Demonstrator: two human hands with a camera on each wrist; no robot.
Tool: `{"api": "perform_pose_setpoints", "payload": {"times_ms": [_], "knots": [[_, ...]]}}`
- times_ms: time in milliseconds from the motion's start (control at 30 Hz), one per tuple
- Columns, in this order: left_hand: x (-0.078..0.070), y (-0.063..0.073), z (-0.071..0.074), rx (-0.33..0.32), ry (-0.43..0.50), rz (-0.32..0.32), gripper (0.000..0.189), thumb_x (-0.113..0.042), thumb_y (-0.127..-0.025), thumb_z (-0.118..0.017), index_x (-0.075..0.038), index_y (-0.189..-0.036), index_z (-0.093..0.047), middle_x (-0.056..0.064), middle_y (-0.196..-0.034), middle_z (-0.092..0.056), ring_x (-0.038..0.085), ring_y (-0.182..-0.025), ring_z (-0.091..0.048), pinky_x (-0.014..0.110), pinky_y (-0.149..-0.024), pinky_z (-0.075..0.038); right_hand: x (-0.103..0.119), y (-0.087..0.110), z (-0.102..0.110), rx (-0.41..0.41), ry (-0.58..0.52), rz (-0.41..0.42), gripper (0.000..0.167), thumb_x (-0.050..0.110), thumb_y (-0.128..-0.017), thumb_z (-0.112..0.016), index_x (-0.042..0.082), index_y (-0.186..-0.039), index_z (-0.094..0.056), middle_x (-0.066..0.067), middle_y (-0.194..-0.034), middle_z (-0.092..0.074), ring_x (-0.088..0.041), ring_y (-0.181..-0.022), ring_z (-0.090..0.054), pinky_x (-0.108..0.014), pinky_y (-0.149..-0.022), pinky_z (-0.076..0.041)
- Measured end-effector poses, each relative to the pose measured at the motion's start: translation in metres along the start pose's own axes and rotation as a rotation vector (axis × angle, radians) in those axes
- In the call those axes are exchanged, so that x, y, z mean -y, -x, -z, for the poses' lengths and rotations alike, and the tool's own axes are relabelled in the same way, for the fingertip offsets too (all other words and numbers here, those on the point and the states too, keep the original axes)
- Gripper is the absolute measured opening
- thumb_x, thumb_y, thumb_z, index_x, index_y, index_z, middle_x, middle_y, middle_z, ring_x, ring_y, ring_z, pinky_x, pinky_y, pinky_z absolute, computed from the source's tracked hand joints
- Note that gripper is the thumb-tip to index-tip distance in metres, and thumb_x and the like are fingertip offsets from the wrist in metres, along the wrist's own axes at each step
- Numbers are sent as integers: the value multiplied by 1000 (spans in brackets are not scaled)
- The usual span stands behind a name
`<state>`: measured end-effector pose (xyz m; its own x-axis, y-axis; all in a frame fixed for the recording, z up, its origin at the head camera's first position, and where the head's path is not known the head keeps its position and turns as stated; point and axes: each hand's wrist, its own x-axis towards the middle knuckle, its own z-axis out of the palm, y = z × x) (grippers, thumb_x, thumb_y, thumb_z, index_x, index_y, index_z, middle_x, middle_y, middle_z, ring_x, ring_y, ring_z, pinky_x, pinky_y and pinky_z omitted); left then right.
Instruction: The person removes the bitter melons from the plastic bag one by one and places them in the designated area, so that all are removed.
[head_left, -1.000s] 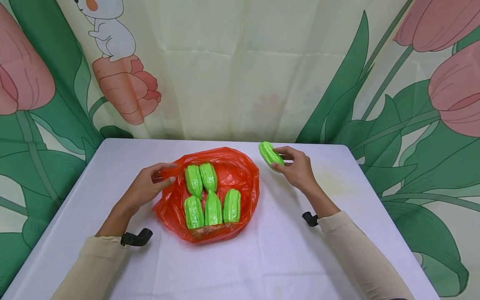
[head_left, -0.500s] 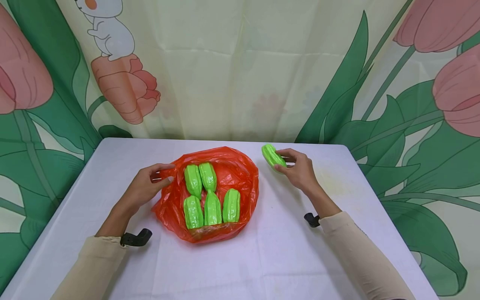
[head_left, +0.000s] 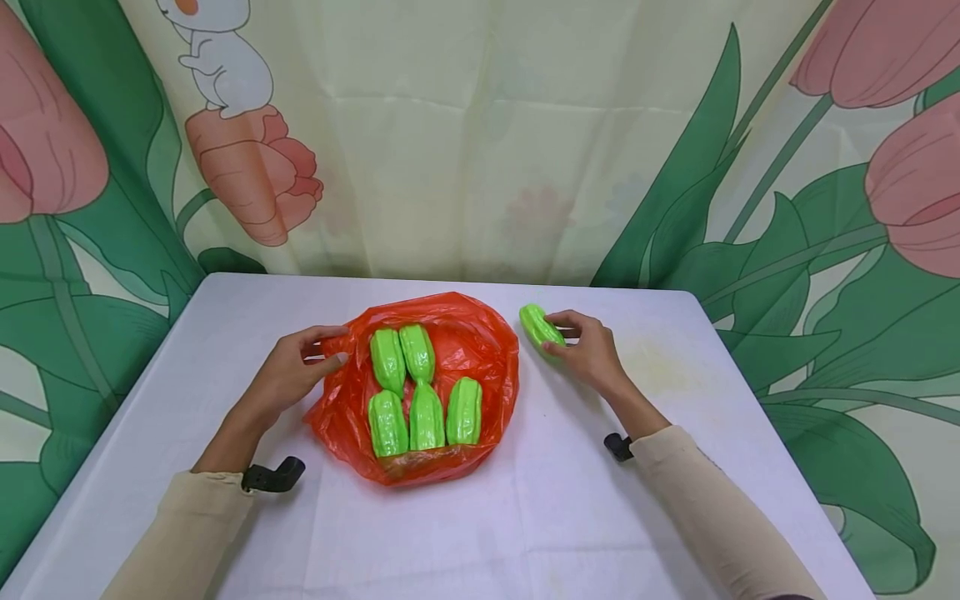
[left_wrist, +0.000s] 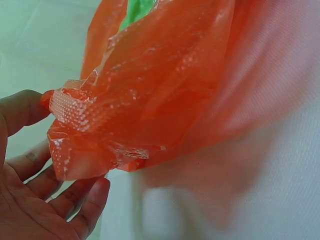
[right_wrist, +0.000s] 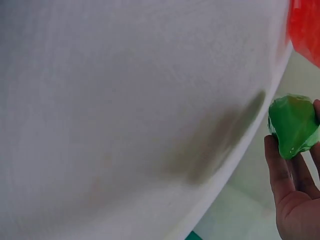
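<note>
A red plastic bag (head_left: 491, 350) lies spread on the table with its mouth open upward. Inside it sit several shiny green ridged oblong pieces (head_left: 465, 411), in two rough rows. My left hand (head_left: 288, 375) is at the bag's left edge, thumb and fingers apart and fairly straight; in the left wrist view the fingertips touch the crumpled red plastic (left_wrist: 160, 95). Right of the bag, my right hand (head_left: 592, 350) pinches another green ridged oblong piece (head_left: 540, 326) between thumb and fingers. The right wrist view shows this piece's tapered end (right_wrist: 292, 125), raised above its shadow.
A white cloth covers the table (head_left: 450, 542), with a faint yellowish stain (head_left: 660, 367) on its right side. Behind the table's far edge hangs a printed curtain (head_left: 465, 167) with tulips, leaves and a rabbit on a carrot.
My right hand has come slightly lower and nearer to me with the green piece, after a small drift to the right. My left hand and the bag stay nearly still.
</note>
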<state>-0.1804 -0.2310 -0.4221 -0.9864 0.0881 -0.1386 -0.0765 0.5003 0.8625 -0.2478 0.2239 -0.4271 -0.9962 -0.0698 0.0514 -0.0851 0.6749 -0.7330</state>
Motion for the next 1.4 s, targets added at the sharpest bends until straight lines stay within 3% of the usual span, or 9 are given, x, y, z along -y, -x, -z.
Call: {"api": "perform_pose_setpoints", "payload": {"times_ms": [333, 633, 1000, 1400], "knots": [[-1, -1, 0, 3, 2, 0, 58, -29, -105, -67, -12, -158, -50, 20, -160, -51, 42, -140, -53, 52, -106, -58, -1, 0, -2, 37, 27, -15, 50, 13, -91, -85, 12, -138, -69, -13, -140, -71, -36, -123, -72, -49, -101, -61], [-4, 0, 0, 1, 4, 2, 57, -27, -106, -67, -12, -158, -51, 20, -158, -52, 42, -140, -52, 50, -105, -59, 12, -4, 2, -19, 70, -31, 49, 18, -92, -85, 15, -139, -69, -16, -141, -69, -39, -130, -65, -52, -110, -55], [-4, 1, 0, -5, 0, -9, 56, -27, -105, -67, -11, -157, -51, 21, -157, -52, 42, -137, -54, 46, -102, -61, 51, 0, -1, -83, 17, 78, 49, 22, -91, -86, 19, -138, -70, -11, -144, -67, -37, -133, -61, -51, -114, -53], [-4, -1, -1, -8, -8, 6, 57, -26, -105, -67, -12, -158, -50, 20, -159, -51, 42, -139, -52, 50, -103, -60, 82, 2, -19, -71, -75, 161, 50, 23, -90, -87, 21, -138, -71, -6, -140, -70, -32, -132, -63, -50, -110, -56]]}}
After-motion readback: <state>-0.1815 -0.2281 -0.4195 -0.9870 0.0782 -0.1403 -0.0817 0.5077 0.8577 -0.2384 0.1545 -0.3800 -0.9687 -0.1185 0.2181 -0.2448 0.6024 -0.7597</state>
